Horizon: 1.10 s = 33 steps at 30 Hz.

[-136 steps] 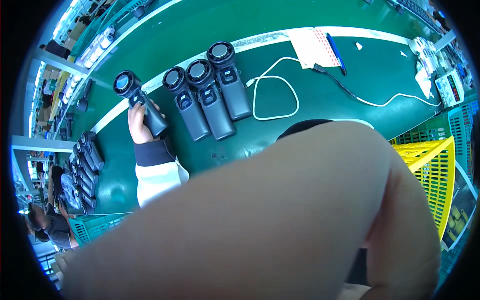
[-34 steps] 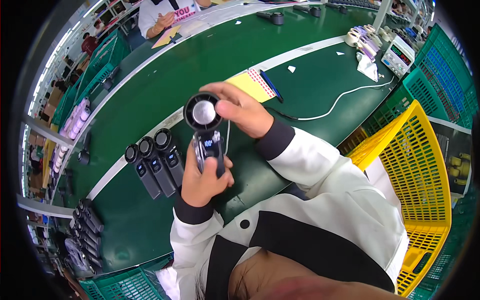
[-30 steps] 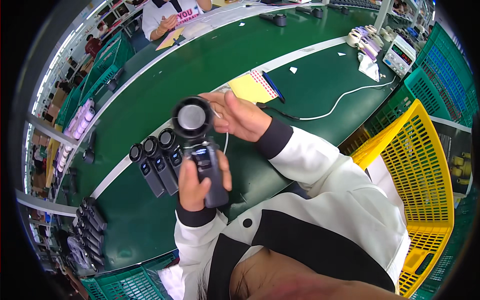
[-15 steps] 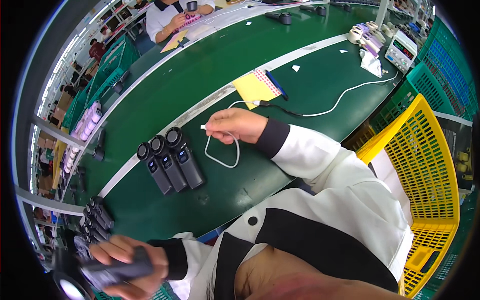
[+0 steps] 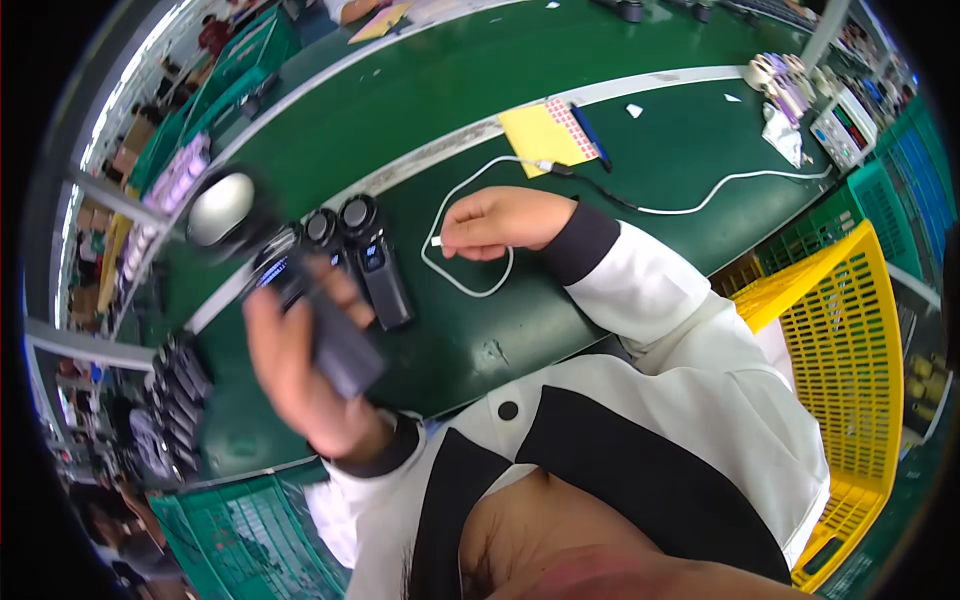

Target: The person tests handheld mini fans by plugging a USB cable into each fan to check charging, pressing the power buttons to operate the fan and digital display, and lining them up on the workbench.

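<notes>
My left hand [image 5: 305, 375] is wrapped round a dark grey handheld device [image 5: 345, 345] with a round head and a silvery dome, blurred by motion. It passes over a row of similar grey devices [image 5: 387, 285] with small lit displays, hiding part of them. Between the closed fingertips of my right hand [image 5: 510, 222] is the white plug end of a charging cable [image 5: 478, 294]. The cable loops round below the hand and runs to a black connector [image 5: 562, 170], joined to a further lead.
A yellow paper [image 5: 535, 138] with a red-marked sheet lies beside a blue pen [image 5: 590, 137]. A power supply [image 5: 845, 130] stands far right, near lilac and cream devices [image 5: 780, 85]. More grey devices [image 5: 178, 410] are at left. A yellow basket [image 5: 845, 340] stands right, a green crate [image 5: 240, 530] lower left.
My left hand has swung up and right with the grey device, from the lower left to over the row. My right hand still pinches the plug. The whole view has shifted.
</notes>
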Available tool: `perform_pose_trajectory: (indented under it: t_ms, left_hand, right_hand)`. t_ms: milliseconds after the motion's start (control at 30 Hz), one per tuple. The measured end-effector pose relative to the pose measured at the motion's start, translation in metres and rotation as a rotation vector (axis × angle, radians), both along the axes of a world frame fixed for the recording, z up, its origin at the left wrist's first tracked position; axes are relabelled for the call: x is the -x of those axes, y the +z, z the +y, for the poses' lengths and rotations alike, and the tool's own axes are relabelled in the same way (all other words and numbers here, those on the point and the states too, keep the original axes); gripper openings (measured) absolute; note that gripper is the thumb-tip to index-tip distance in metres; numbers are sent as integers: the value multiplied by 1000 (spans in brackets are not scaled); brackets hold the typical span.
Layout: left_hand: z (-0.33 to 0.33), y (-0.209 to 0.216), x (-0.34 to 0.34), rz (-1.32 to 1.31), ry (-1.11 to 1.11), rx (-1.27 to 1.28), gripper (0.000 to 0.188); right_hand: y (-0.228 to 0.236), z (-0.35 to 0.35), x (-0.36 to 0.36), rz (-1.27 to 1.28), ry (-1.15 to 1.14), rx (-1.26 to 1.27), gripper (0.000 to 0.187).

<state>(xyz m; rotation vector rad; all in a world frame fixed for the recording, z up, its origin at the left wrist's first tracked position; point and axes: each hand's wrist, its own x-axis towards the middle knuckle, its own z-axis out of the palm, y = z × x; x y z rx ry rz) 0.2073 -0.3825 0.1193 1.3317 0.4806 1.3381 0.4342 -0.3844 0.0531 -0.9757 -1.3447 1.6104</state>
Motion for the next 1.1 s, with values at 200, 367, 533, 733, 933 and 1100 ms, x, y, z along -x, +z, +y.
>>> perform_pose_trajectory:
  t_ms: [200,367,533,733,933,1100]
  left_hand:
    - [21,-39,-20,165,-260,414,29]
    - [20,-49,-18,125,-443,362,33]
    - [18,-50,-20,37,-486,226,38]
    - [21,-55,-18,62,-540,164,45]
    - [12,-52,-25,194,-333,152,52]
    - [8,-56,-30,279,-252,53,55]
  right_hand:
    - [3,-9,23,-67,-267,-321,17]
    - [5,-15,25,31,-134,-360,16]
    - [26,-24,14,-261,-50,-359,17]
    - [31,-26,14,-247,-21,-413,18]
    - [24,-25,20,-365,-133,-424,18]
    - [23,-24,20,-379,-138,-444,16]
